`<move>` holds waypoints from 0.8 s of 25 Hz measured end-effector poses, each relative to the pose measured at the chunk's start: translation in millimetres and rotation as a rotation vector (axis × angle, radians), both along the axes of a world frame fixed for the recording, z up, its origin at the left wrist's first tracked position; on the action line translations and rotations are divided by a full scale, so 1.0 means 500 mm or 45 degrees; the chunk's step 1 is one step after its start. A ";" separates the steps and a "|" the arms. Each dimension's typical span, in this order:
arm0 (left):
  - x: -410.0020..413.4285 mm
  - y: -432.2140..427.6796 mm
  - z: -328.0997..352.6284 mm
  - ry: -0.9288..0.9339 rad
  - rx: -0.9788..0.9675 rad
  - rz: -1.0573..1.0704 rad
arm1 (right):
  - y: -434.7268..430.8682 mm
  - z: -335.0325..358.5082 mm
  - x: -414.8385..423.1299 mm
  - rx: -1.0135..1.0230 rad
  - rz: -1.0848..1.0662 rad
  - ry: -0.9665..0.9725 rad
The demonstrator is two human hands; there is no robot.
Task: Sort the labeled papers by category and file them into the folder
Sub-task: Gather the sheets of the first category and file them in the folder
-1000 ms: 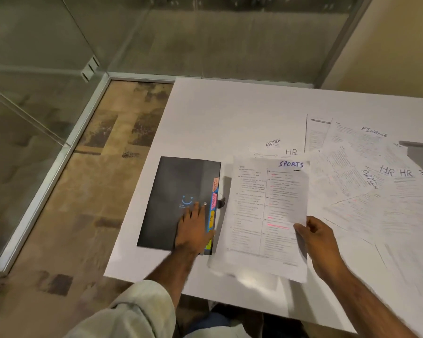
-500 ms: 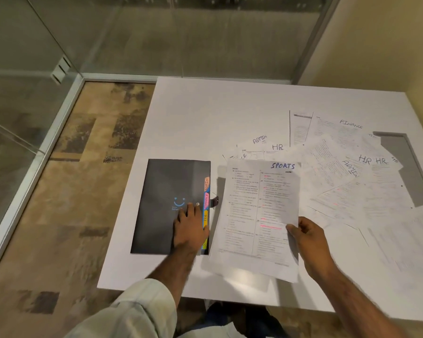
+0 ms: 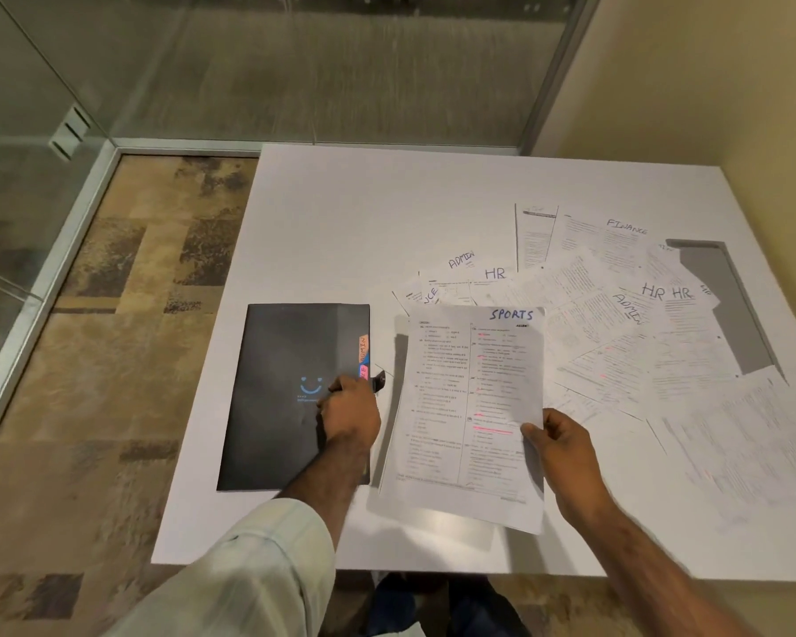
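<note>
Two hands at work over a white surface (image 3: 341,232). Left hand (image 3: 350,413) resting on the lower right part of a closed black folder (image 3: 276,393), knuckles up, fingers (image 3: 336,387) curled narrow near the right edge beside a small dark clasp (image 3: 379,381); whether anything is pinched between them, cannot tell. Coloured index tabs (image 3: 363,356) poking out along that same edge, just beyond the fingertips, one lettered ADMIN. Right hand (image 3: 559,445) gripping a printed sheet headed SPORTS (image 3: 460,406), thumb on top and the other fingers tucked beneath the right margin about two thirds of the way down. Sheet lifted a little and tilted, casting a shadow toward the folder, left edge close beside the folder but not touching it. Loose labelled papers (image 3: 616,342) fanned out and overlapping on the right half of the surface, well clear of both hands, lettered ADMIN, HR and FINANCE. Grey rectangular cutout (image 3: 718,305) at the far right of the surface, partly covered by paper corners. Pale sleeve (image 3: 249,572) over the left forearm; right forearm bare.
</note>
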State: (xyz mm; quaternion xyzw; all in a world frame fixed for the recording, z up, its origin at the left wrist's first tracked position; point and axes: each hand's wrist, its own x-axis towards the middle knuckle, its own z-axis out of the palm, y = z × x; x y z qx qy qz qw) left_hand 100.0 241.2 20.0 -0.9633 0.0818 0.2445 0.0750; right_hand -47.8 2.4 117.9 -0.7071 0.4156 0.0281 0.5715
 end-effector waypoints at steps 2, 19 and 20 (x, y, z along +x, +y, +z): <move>0.009 0.003 0.006 -0.006 -0.013 0.011 | -0.004 -0.002 0.002 0.015 -0.018 -0.008; 0.010 0.084 0.160 -0.149 -0.743 0.488 | 0.146 0.008 0.153 -0.325 0.026 -0.234; 0.008 0.085 0.166 -0.155 -0.774 0.514 | 0.160 0.002 0.151 -0.347 0.076 -0.220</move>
